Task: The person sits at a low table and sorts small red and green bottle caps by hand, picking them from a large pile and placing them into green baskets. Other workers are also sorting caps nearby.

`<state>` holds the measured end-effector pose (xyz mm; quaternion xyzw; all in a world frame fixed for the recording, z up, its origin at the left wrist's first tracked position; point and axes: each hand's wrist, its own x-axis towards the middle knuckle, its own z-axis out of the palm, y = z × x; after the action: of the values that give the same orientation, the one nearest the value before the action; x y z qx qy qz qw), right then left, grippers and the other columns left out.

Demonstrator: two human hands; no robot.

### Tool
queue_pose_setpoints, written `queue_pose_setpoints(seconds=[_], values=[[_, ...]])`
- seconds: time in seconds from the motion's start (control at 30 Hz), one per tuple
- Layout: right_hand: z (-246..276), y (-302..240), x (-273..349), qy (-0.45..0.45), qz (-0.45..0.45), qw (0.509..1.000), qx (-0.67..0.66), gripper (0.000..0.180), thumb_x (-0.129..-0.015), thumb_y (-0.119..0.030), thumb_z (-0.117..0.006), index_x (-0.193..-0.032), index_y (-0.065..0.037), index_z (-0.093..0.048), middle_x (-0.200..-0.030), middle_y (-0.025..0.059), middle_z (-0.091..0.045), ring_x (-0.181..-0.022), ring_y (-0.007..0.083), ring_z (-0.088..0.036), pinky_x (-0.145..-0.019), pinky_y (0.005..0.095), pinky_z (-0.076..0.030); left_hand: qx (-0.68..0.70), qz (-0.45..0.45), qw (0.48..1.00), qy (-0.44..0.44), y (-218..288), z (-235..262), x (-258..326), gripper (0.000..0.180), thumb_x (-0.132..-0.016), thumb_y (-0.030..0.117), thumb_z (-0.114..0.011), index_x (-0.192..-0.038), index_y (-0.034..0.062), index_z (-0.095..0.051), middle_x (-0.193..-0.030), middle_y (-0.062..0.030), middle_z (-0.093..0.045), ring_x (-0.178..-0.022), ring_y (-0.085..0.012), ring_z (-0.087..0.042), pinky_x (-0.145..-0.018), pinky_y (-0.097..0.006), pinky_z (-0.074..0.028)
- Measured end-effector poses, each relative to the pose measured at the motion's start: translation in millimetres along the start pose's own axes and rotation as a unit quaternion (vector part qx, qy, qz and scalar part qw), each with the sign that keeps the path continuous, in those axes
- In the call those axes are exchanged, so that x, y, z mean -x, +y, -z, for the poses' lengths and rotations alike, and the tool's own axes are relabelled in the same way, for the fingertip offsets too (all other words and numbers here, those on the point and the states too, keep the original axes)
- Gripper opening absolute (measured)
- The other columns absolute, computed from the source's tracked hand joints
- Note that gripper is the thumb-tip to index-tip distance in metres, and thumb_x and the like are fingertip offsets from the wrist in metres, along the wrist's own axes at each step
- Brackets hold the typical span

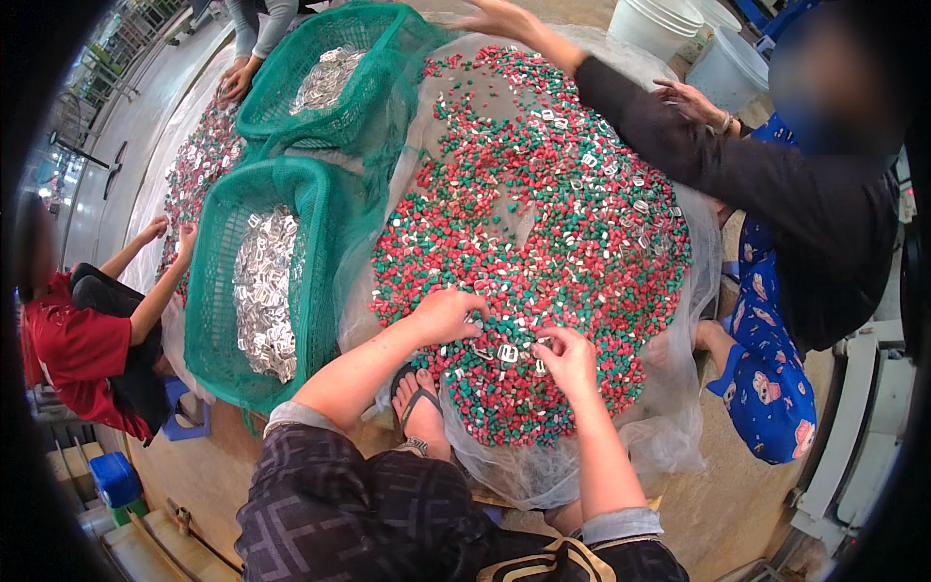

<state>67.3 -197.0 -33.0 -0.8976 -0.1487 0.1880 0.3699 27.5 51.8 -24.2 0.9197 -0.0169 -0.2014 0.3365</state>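
A wide heap of small red, green and white pieces [553, 276] lies in front of me, with silvery slide buckles scattered through it. Over its near left part is my left hand [448, 316], fingers curled and thumb drawn in; what they grip, if anything, is too small to make out. My right hand [570, 359] reaches down to the near middle, thumb and forefinger bent close together above the pieces. A pale buckle [540, 367] shows right by that thumb. Between my hands another slide buckle [506, 353] lies on the heap.
Left of the heap, a green basket [199, 320] holds many buckles; a second green basket [262, 114] stands beyond it. A sheer white net [679, 427] underlies the heap. A co-worker's dark sleeve [669, 126] reaches over from the right. Others work at left. White buckets [727, 68] stand far right.
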Motion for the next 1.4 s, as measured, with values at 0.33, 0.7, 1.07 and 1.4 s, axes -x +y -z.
queue_pose_setpoints(seconds=[0.33,0.7,1.07,1.4], values=[[-33.4,-24.9,19.6,-0.015,0.047,0.995,0.089,0.016,-0.073,-0.023,-0.070,-0.085,-0.012,-0.069,-0.078,0.0071,-0.059,-0.074,0.0271,-0.061,-0.066,0.0369,-0.050,-0.060,0.090,0.993,0.039,-30.6,-3.4,4.0,0.041,-0.065,0.031,-0.077,-0.097,0.0119,-0.060,-0.084,-0.0101,-0.066,-0.086,-0.0291,-0.063,-0.071,-0.041,-0.049],[21.8,28.1,-8.3,0.033,-0.204,0.702,-0.681,0.009,-0.076,-0.005,-0.059,-0.073,-0.008,-0.051,-0.066,0.0065,-0.054,-0.051,0.0153,-0.050,-0.045,0.0270,-0.038,0.190,0.060,0.966,0.162,-61.0,-8.6,-14.3,0.020,-0.082,0.021,-0.063,-0.082,0.0022,-0.059,-0.070,-0.0103,-0.060,-0.064,-0.0175,-0.057,-0.064,-0.033,-0.046],[15.9,37.1,-3.1,-0.035,-0.148,0.921,-0.359,0.008,-0.078,-0.005,-0.064,-0.086,-0.006,-0.063,-0.058,-0.0059,-0.049,-0.049,0.0037,-0.039,-0.044,0.0231,-0.034,0.271,-0.116,0.953,0.065,-5.2,-28.8,-45.4,0.014,-0.084,0.016,-0.058,-0.087,0.0032,-0.051,-0.074,-0.0061,-0.057,-0.067,-0.0183,-0.057,-0.061,-0.033,-0.046],[13.9,-4.6,7.6,-0.016,-0.063,0.984,0.167,0.037,-0.069,-0.030,-0.073,-0.103,-0.017,-0.066,-0.085,0.0106,-0.067,-0.081,0.0284,-0.064,-0.069,0.0393,-0.051,0.579,-0.006,0.815,0.016,-27.0,-2.7,-32.6,0.013,-0.082,0.011,-0.061,-0.086,0.0070,-0.050,-0.077,-0.0059,-0.062,-0.061,-0.0108,-0.058,-0.048,-0.022,-0.042]])
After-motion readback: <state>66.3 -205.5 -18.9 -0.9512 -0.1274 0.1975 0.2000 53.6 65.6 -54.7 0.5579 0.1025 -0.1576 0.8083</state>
